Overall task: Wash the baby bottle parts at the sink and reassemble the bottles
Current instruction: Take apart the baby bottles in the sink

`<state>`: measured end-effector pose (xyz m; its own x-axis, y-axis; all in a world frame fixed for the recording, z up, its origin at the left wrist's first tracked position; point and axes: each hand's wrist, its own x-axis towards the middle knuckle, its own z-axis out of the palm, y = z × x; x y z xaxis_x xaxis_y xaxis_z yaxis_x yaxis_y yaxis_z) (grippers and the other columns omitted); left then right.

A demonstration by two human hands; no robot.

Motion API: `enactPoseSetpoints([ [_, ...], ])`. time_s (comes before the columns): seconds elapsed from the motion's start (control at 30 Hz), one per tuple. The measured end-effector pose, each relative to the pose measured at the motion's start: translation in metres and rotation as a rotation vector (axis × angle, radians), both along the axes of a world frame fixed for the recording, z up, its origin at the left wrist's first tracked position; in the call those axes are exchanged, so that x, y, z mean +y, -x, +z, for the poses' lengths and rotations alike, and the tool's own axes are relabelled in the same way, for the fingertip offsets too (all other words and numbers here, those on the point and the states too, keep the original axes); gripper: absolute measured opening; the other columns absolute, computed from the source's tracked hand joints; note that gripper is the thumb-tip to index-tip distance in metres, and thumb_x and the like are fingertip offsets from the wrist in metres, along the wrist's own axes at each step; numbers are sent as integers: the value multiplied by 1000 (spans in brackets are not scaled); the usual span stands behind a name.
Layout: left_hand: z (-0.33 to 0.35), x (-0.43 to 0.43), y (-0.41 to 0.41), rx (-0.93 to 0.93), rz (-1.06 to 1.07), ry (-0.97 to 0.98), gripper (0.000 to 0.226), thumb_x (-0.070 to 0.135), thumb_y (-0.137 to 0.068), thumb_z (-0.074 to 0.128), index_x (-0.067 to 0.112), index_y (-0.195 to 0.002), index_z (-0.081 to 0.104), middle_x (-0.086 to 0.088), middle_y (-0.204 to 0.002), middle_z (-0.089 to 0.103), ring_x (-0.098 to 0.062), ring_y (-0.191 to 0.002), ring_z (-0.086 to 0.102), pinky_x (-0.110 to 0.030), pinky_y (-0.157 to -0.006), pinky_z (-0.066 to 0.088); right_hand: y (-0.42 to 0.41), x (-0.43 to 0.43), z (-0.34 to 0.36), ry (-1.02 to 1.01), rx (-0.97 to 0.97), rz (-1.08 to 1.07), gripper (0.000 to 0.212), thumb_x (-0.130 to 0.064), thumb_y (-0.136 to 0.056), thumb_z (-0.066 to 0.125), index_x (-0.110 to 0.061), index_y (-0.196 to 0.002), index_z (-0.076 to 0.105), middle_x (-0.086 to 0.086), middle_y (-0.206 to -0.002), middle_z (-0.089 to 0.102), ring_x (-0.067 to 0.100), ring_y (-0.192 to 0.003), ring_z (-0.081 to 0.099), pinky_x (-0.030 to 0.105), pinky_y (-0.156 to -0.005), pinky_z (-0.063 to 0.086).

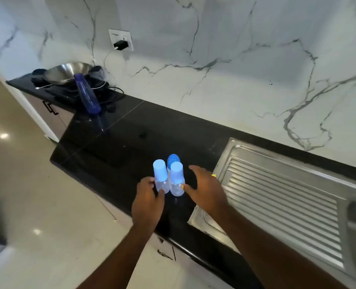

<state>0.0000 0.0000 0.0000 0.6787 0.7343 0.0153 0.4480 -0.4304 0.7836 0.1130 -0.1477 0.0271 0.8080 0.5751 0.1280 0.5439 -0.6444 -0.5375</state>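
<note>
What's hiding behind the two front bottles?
A third bottle stands there. Only its darker blue cap shows; the left bottle and right bottle cover its body.

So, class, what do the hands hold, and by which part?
Left hand grips the left bottle by its clear lower body; right hand holds nothing, thumb only touching the right bottle.

Location: you stand in a home kitchen.
Work surface: black stone counter (152, 130) over cabinet fronts (56, 115).
Fixture: steel sink drainboard (277, 184) set into it.
Wall: marble-pattern backsplash (214, 59) with a socket (120, 39).
Cookware: steel pan (68, 73) at your far left.
</note>
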Motion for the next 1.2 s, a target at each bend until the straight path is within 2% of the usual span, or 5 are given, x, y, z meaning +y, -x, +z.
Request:
enactPoseSetpoints([
  [0.1,5,13,-12,-76,8,35,62,37,-89,72,23,-140,41,4,-136,52,-15,-117,59,-37,-96,52,-5,22,-6,-59,-24,-24,60,-45,-84,69,-19,-135,52,-1,-130,60,17,-115,58,28,-92,47],
  [0.23,5,27,-22,-190,-170,64,29,31,-85,78,33,-106,57,18,-95,64,-1,-91,65,-19,-76,52,-4,45,-16,-59,-26,-77,53,-53,-82,66,-22,-123,53,-5,-117,60,13,-102,60,33,-84,54],
  [0.67,-28,49,-30,-96,-204,1,42,38,-89,72,23,-123,54,8,-113,62,-11,-104,63,-25,-88,53,8,42,-12,-109,35,-220,44,-48,-87,67,-24,-118,48,-6,-105,66,12,-90,63,29,-77,56],
  [1.03,-30,49,-34,-125,-229,-91,38,29,-88,75,12,-117,57,-8,-110,66,-25,-98,64,-33,-78,43,63,-171,0,-296,134,-685,45,-31,-79,81,-24,-118,59,-11,-96,70,6,-83,68,19,-69,49],
  [1.2,-26,11,-32,-168,-294,-114,41,32,-88,75,13,-119,55,-9,-114,65,-27,-100,63,-37,-79,47,85,-270,-2,-275,127,-929,48,-28,-80,81,-19,-121,57,-6,-97,68,13,-81,67,32,-74,50],
])
